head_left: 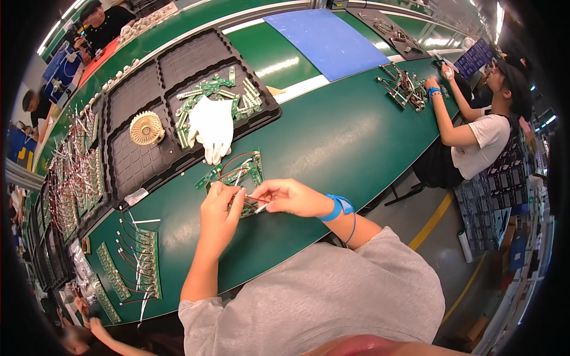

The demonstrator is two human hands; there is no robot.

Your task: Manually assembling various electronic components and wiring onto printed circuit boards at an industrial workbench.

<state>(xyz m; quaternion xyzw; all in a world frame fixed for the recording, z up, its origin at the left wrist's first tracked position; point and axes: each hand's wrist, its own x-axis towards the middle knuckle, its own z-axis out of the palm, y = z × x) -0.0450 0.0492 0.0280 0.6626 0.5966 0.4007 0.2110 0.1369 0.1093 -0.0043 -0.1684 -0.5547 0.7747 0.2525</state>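
Note:
Both my hands meet over the green table (320,136), close in front of me. My right hand (289,199), with a blue strap at the wrist, pinches a thin red and dark wire (257,200) with a white end. Opposite it, my left hand (219,212) is closed, its fingertips at the same wire's other side; what exactly they grip is partly hidden. Just beyond the fingers lie a few green circuit boards (256,169) with red and white wires. Part of a board also shows beneath my hands.
A black divided tray (133,194) holds loose boards (249,98), a white glove (211,127) and a cream round fan (147,128). Wired boards (148,261) lie at left, more (71,172) stacked beyond. A blue sheet (326,43) is at the back. A co-worker (475,130) works at right.

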